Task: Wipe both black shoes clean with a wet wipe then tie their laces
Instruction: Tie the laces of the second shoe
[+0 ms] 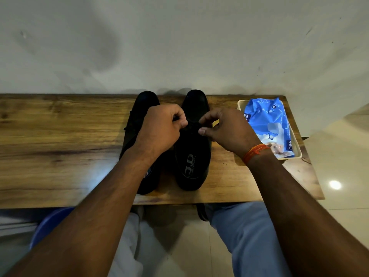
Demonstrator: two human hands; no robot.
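Both shoes [192, 140] stood side by side mid-tabletop [60, 146], toes to the wall. The left hand [159, 130] and right hand [227, 130] each pinched a lace [192, 125] over the right shoe. Laces looked thin, limp and likely slippery; best held near the ends. The tray [298, 150] with wipes [267, 124] crowded the right side; the left lay open.

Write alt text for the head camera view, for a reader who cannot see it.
The left hand and right hand pinch the black laces of the right-hand black leather shoe, which stands beside the other black shoe on a wooden table. To the right, a blue plastic wet-wipe pack lies in a cream tray.
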